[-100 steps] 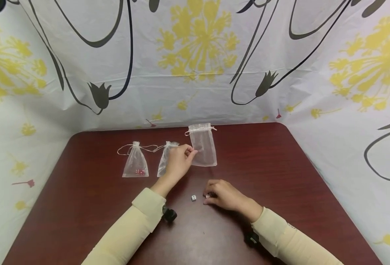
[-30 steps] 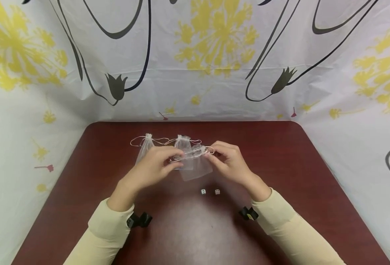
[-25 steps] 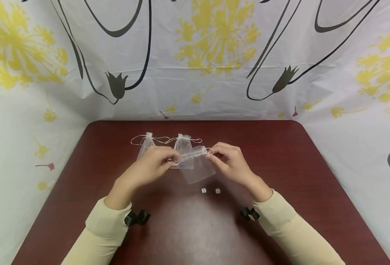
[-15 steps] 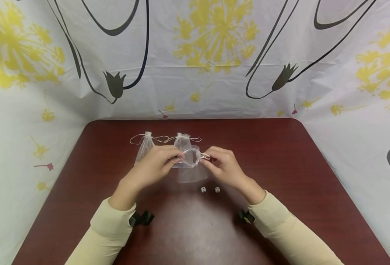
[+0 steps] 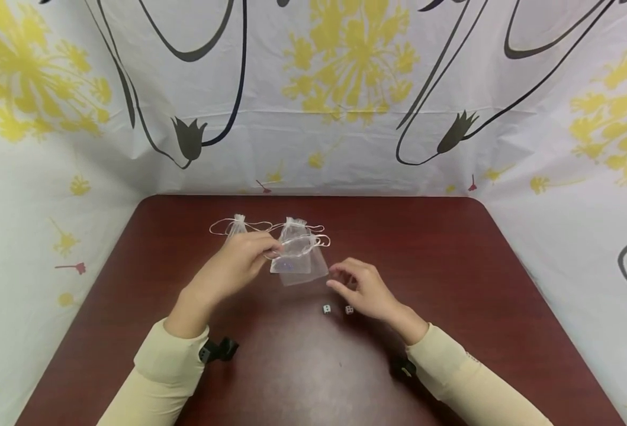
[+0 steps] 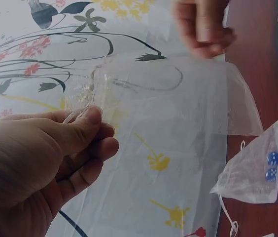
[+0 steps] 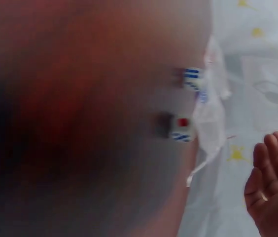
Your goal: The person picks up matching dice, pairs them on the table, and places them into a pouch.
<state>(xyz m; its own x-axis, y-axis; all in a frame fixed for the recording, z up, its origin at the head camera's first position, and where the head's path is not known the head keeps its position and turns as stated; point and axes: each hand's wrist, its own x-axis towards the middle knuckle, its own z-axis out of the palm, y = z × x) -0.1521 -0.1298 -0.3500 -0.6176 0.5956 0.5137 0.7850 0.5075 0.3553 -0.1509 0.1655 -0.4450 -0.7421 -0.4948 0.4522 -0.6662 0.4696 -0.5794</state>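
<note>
My left hand point(image 5: 241, 260) pinches the rim of a sheer white drawstring bag point(image 6: 158, 98) between thumb and fingers, holding it above the table. Its mouth is spread and nothing shows inside. My right hand point(image 5: 363, 290) is off the bag, fingers loosely bent and holding nothing, just above two white dice. One die point(image 5: 327, 309) lies left of the other die point(image 5: 349, 309). Behind the held bag lies a tied pouch point(image 6: 252, 173) with blue dice point(image 6: 272, 167) in it. Another tied pouch point(image 5: 238, 225) is mostly hidden by my left hand.
The dark red-brown table point(image 5: 425, 236) ends at a rounded back edge. A white patterned cloth point(image 5: 270, 148) hangs behind it and along both sides. A black wrist camera point(image 5: 222, 350) is strapped at my left cuff.
Earlier the bag lay flat at the back; both hands then held it up and its mouth widened. My right hand has now let go and moved down toward the dice.
</note>
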